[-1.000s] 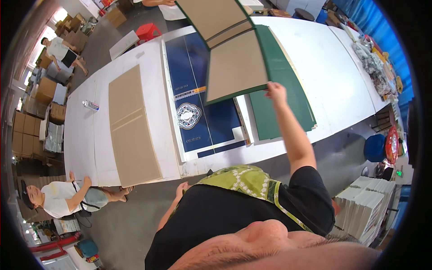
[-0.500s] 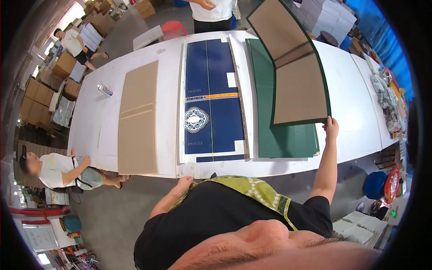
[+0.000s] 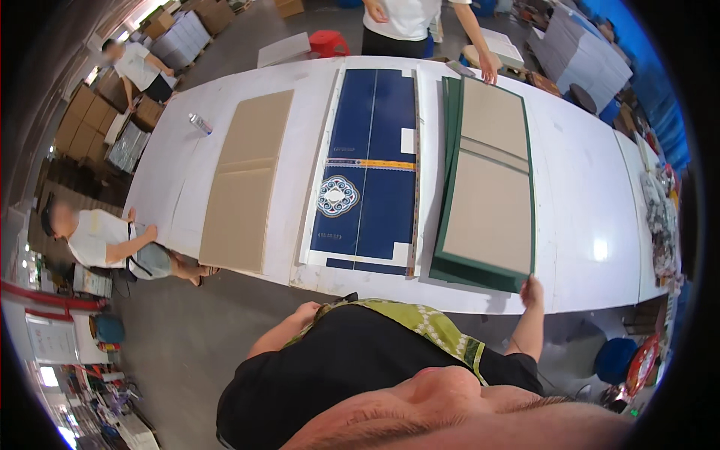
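Along the right of the table lies a green-edged cover panel [image 3: 491,184] with two tan boards and a strip at its fold, resting on a stack of green covers [image 3: 448,172]. My right hand [image 3: 532,291] pinches its near right corner at the table's front edge. A co-worker's hand [image 3: 489,69] touches its far end. My left hand [image 3: 306,311] is curled at the edge of my green patterned apron [image 3: 412,315]; its fingertips are hidden. Dark blue printed sheets [image 3: 382,217] with a round white ornament lie mid-table, a yellow-and-grey strip across them.
Left of the blue sheets lies a stack of tan boards [image 3: 244,176]. A small spray can [image 3: 200,124] stands on the white table [image 3: 581,187]. One person sits at the left edge, another stands farther back. Plastic-wrapped goods [image 3: 660,217] line the right end.
The panel, raised and bent before, has come down almost flat onto the green stack. My right hand has moved lower and nearer to me. The co-worker's hand has reached the panel's far end.
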The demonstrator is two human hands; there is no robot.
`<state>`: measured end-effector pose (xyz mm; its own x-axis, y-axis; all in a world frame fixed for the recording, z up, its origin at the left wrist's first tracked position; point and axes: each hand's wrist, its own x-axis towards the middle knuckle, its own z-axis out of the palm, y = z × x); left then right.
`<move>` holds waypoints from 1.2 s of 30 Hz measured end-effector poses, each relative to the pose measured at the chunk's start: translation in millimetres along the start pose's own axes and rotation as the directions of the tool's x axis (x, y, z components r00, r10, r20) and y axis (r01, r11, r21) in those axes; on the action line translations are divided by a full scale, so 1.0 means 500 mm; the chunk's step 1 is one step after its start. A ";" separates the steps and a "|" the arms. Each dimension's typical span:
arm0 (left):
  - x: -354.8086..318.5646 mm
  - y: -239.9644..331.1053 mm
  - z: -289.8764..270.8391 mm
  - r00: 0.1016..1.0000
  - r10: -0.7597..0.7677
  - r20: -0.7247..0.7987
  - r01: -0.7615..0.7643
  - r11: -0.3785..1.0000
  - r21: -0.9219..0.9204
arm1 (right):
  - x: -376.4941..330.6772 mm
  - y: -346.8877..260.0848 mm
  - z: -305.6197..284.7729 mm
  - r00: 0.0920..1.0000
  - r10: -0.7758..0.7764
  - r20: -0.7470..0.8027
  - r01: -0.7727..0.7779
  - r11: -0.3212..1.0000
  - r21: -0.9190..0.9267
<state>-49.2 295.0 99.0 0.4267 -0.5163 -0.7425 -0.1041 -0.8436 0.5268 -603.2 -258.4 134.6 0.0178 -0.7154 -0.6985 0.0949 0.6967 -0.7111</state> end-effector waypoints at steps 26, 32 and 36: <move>0.132 -0.093 -0.398 0.659 -0.750 -0.060 -0.279 -0.170 -0.945 | -0.275 0.291 0.340 0.906 -0.249 0.343 0.423 0.466 -0.777; 0.210 -0.184 -0.438 0.670 -0.740 -0.062 -0.326 -0.219 -0.920 | -0.328 0.404 0.503 0.894 0.007 0.447 0.388 0.487 -0.783; 0.157 -0.162 -0.452 0.753 -0.656 0.048 -0.174 -0.269 -0.947 | -0.391 0.462 0.587 0.882 0.129 0.454 0.308 0.572 -0.760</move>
<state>195.7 356.1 91.2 0.3467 0.1571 -0.9247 0.8051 0.4560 0.3793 -292.9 26.6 130.3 0.4795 -0.5655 -0.6710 -0.6971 0.2190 -0.6827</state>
